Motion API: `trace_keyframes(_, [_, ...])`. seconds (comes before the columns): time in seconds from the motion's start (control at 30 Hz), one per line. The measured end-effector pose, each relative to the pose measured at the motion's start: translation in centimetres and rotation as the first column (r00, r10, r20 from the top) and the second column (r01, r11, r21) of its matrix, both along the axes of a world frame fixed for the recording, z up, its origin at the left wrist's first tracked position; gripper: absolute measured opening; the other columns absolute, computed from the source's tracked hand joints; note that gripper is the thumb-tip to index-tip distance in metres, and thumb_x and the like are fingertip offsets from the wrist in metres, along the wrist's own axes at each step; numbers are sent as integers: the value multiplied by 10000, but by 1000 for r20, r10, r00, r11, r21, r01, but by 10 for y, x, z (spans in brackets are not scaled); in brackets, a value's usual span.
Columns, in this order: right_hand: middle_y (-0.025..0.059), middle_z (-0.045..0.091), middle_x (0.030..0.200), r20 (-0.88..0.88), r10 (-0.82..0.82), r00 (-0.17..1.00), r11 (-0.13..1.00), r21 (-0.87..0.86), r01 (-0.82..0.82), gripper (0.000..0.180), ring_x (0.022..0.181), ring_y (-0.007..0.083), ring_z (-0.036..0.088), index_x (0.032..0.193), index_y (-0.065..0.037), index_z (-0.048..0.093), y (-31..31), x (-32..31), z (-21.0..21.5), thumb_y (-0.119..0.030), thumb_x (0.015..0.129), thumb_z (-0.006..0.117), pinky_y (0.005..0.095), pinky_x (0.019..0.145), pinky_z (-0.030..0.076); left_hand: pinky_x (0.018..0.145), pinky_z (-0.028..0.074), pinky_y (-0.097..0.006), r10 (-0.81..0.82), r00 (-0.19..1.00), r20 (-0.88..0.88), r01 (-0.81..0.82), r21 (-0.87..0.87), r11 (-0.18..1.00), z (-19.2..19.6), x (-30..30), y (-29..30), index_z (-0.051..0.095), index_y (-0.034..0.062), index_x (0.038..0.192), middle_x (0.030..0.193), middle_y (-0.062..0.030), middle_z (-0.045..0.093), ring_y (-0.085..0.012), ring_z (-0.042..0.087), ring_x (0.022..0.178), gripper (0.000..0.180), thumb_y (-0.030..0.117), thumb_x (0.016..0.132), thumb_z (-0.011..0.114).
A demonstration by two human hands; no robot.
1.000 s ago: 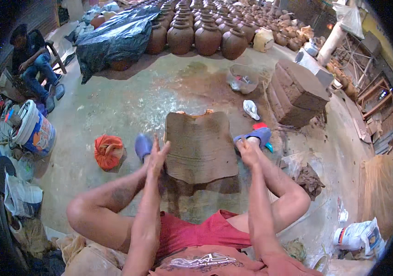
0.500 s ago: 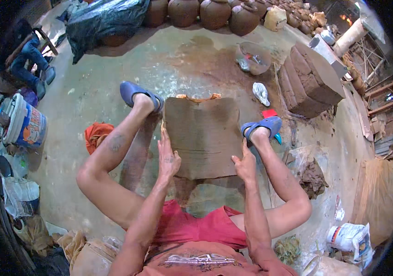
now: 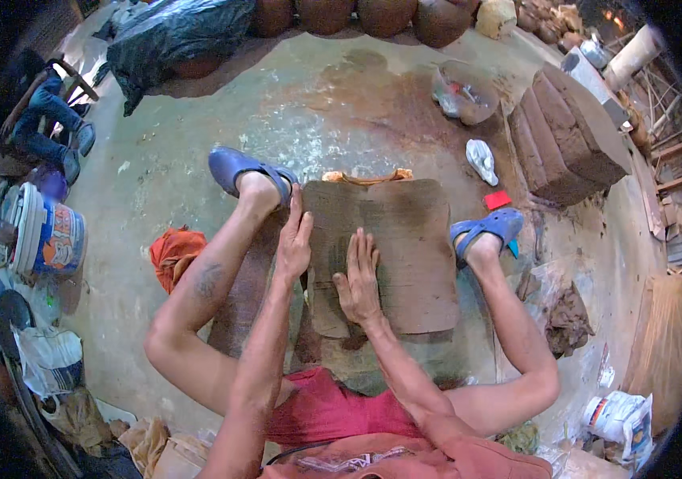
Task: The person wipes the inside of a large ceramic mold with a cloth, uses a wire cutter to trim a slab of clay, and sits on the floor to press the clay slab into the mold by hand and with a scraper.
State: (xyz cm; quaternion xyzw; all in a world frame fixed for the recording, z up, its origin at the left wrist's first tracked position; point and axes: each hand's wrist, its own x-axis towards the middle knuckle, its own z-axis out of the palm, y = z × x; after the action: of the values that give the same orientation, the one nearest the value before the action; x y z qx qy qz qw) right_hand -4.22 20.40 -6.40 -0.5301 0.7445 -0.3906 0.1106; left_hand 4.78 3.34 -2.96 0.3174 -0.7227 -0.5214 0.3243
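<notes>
A flat brown clay slab (image 3: 413, 263) with fine ridges across its face lies between my legs. Its far edge rests by an orange-brown curved piece (image 3: 366, 177). My left hand (image 3: 294, 246) is along the slab's left edge, fingers stretched out and pointing away from me. Over the left half of the slab's face, my right hand (image 3: 359, 289) is laid flat with its fingers extended. Neither hand grips anything.
My feet in blue clogs (image 3: 247, 172) flank the slab. A big clay block (image 3: 568, 140) stands at right, near a clear basin (image 3: 465, 94), a red scraper-like piece (image 3: 497, 199) and a clay lump (image 3: 568, 319). Left are an orange cloth (image 3: 175, 257), a bucket (image 3: 57, 235) and a seated person (image 3: 45, 120).
My right hand has left the slab's right edge and now lies on its face, left of the middle. The left hand has slid farther up the left edge. The whole view has shifted slightly.
</notes>
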Motion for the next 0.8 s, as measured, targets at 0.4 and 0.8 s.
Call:
trace_keyframes(0.4, [247,5,1725,38,-60,997,994,-92,64,999,1590,453,-20,1655,-7,65,-53,-23,-12,-720,1005,326,649,1235,-32,1268,191,-378,43,986,-158,-28,94,995,4,-13,15,369,-52,1568,1663,-172,344,-256,257,1563,571,31,1020,506])
trace_keyframes(0.8, [270,19,1718,172,-51,984,951,-292,100,960,1587,462,-13,1647,19,34,-84,-39,-1,-663,1034,316,619,1247,-34,1225,296,-394,92,994,-59,-91,20,996,6,-8,16,474,-44,1515,1638,-210,380,-287,358,1519,552,20,974,561])
